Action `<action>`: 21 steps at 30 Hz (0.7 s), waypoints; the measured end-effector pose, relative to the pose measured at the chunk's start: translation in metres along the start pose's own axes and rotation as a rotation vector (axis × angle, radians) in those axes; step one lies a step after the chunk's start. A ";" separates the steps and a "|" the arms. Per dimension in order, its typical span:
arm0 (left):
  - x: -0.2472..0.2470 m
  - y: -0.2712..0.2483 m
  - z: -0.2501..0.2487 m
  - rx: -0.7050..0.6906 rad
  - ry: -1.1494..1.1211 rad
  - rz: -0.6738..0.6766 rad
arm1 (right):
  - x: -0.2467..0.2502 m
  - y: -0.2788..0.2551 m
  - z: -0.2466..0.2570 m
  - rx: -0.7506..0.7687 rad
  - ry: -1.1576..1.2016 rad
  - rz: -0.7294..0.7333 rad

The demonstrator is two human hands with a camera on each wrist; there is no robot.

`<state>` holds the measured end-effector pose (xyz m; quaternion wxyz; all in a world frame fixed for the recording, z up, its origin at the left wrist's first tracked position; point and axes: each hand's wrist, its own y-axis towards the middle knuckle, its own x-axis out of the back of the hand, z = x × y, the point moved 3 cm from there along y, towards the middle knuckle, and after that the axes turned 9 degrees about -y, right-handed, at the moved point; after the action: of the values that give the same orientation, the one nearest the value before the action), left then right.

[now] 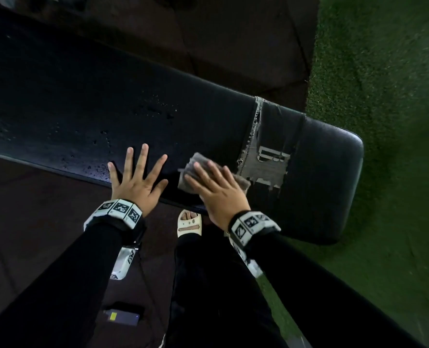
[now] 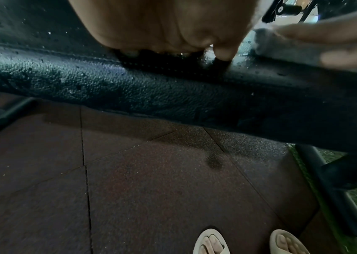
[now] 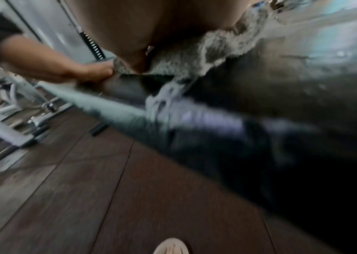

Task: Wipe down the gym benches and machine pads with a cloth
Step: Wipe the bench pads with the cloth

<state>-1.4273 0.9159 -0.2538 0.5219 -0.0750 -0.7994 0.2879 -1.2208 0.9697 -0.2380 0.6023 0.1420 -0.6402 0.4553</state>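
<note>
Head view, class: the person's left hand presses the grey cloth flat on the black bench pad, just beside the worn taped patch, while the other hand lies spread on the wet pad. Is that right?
One slip: the right hand presses the grey cloth, not the left. The head view shows it beside the worn taped patch, while the left hand lies spread on the wet black bench pad.

Cream sandals (image 2: 211, 242) stand on dark rubber floor tiles (image 2: 151, 189); green turf (image 1: 384, 71) lies alongside, gym machines (image 3: 10, 103) beyond

Black bench (image 1: 82, 96) bears droplets, grey cloth (image 1: 191, 172).
</note>
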 end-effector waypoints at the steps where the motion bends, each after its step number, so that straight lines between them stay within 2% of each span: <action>1: 0.000 0.000 0.000 0.003 -0.005 0.010 | -0.007 -0.011 0.005 0.029 -0.023 0.013; 6: 0.002 -0.002 -0.004 0.019 -0.022 0.054 | -0.028 -0.073 -0.008 0.095 -0.056 0.021; 8: 0.003 -0.002 -0.005 0.023 -0.027 0.060 | -0.031 -0.091 -0.025 0.026 -0.088 0.022; 11: 0.003 -0.003 -0.006 0.026 -0.031 0.060 | -0.031 -0.101 -0.055 -0.195 -0.028 0.012; 13: 0.003 -0.003 -0.006 0.022 -0.035 0.052 | -0.025 -0.092 -0.073 -0.352 0.089 -0.006; 15: 0.003 -0.004 -0.006 0.013 -0.038 0.044 | -0.014 -0.070 -0.084 -0.440 0.169 -0.029; 17: 0.002 -0.004 -0.006 0.007 -0.035 0.039 | -0.003 -0.040 -0.082 -0.435 0.173 -0.043; 21: 0.002 -0.004 -0.006 0.012 -0.026 0.033 | 0.010 0.005 -0.044 -0.286 0.139 -0.043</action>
<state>-1.4220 0.9159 -0.2488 0.5069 -0.0813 -0.8031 0.3024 -1.1982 1.0096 -0.2369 0.6688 0.0366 -0.6519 0.3554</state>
